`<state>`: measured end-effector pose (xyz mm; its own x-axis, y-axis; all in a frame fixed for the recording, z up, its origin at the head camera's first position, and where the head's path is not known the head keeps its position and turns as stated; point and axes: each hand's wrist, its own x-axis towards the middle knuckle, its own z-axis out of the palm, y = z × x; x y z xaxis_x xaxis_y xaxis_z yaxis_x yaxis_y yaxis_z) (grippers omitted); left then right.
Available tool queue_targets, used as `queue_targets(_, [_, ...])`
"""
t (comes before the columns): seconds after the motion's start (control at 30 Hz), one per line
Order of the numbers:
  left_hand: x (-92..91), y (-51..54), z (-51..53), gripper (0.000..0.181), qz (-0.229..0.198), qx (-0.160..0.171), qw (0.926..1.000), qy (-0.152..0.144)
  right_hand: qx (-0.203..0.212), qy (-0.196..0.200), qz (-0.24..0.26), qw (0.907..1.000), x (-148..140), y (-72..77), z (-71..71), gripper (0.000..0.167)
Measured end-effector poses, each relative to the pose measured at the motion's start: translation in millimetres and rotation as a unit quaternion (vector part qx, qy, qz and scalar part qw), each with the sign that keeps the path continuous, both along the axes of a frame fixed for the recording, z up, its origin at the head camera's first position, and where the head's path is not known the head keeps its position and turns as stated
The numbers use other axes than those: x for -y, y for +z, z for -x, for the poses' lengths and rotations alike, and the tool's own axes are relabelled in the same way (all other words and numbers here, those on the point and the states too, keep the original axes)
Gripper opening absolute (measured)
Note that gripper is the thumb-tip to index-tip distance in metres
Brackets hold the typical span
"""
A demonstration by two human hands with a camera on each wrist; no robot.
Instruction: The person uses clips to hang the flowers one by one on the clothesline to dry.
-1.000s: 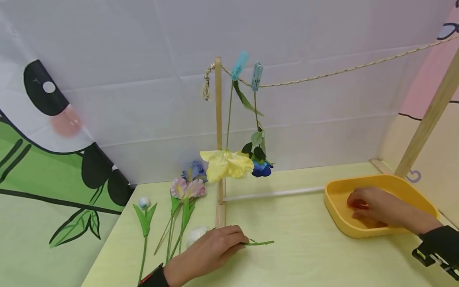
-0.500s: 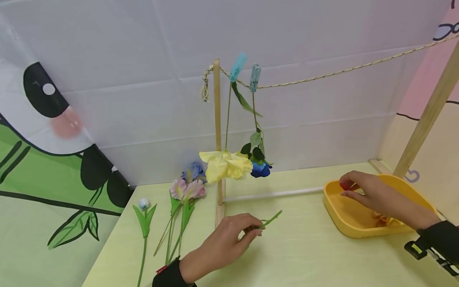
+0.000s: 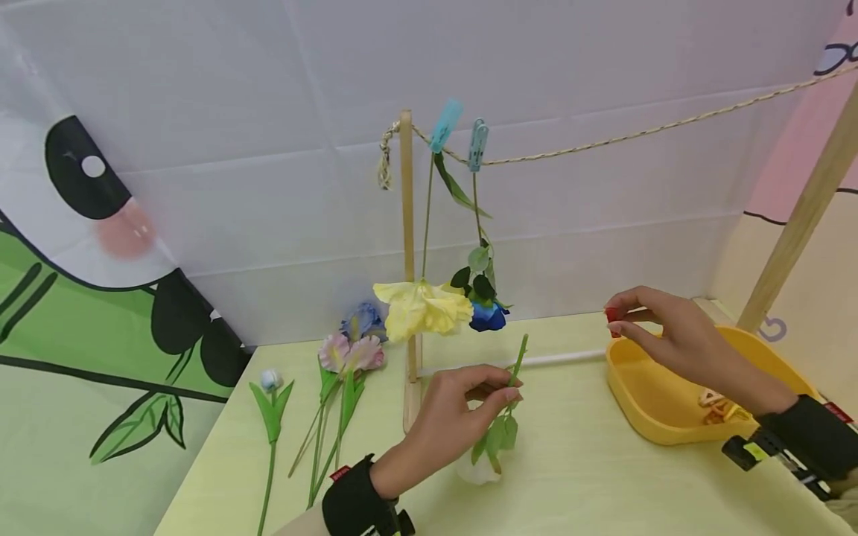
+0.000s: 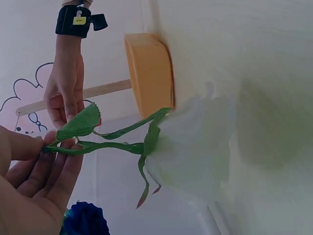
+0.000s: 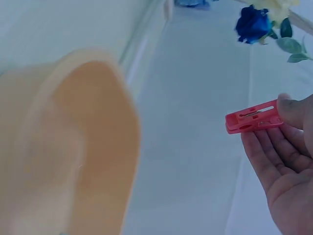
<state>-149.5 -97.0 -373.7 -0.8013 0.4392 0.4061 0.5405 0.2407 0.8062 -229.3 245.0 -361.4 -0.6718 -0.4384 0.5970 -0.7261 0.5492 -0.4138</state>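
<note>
My left hand point(image 3: 462, 413) pinches the green stem of a white rose point(image 3: 479, 469), which hangs head down just over the table. In the left wrist view its white bloom point(image 4: 190, 147) and green leaf point(image 4: 80, 122) show beyond the fingertips. A red clothespin point(image 5: 253, 117) is pinched between thumb and fingers of my right hand point(image 3: 677, 346), held up at the left rim of the yellow basin point(image 3: 630, 417). From the rope point(image 3: 603, 141) hang a yellow flower point(image 3: 422, 309) and a blue rose point(image 3: 488, 314), each upside down from a blue clothespin point(image 3: 445, 126).
More clothespins point(image 3: 717, 408) lie in the basin. On the left of the table lie a white tulip point(image 3: 270, 406), a pink iris point(image 3: 350, 351) and a blue iris point(image 3: 362, 321). Wooden posts point(image 3: 407, 223) carry the rope, and a white rod point(image 3: 536, 360) runs low between them.
My left hand has lifted the white rose from the table, moved it right and turned it head down. My right hand has come up out of the basin with the red clothespin.
</note>
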Motion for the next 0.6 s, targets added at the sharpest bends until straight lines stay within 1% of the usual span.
queue_targets(0.07, [-5.0, 2.6, 3.2, 0.014, -0.021, -0.017, 0.9996, 0.010, -0.003, 0.009, 0.006, 0.9999, 8.0, 9.0, 0.5, 0.034])
queue_targets(0.13, [-9.9, 4.9, 6.2, 0.014, -0.041, -0.029, 0.9984, 0.027, -0.010, 0.018, 0.012, 0.9997, 15.0, 18.1, 1.5, 0.033])
queue_targets(0.23, [-18.1, 10.4, 11.3, 0.016, -0.070, -0.029, 0.9957, 0.053, -0.021, 0.029, 0.029, 0.9990, 23.4, 32.1, 3.2, 0.033])
queue_targets(0.3, [-24.0, 15.6, 15.7, 0.016, -0.093, -0.026, 0.9933, 0.063, -0.026, 0.033, 0.042, 0.9982, 27.8, 42.8, 3.8, 0.033])
queue_targets(0.37, [-29.6, 22.2, 20.8, 0.016, -0.116, -0.022, 0.9907, 0.066, -0.025, 0.040, 0.059, 0.9971, 32.7, 54.8, 4.5, 0.032])
queue_targets(0.47, [-37.6, 33.0, 30.0, 0.015, -0.143, -0.023, 0.9874, 0.063, -0.028, 0.045, 0.088, 0.9947, 41.0, 74.6, 5.2, 0.028])
queue_targets(0.6, [-46.8, 47.7, 42.2, 0.015, -0.161, -0.031, 0.9846, 0.061, -0.036, 0.039, 0.131, 0.9900, 54.6, 98.6, 6.6, 0.022])
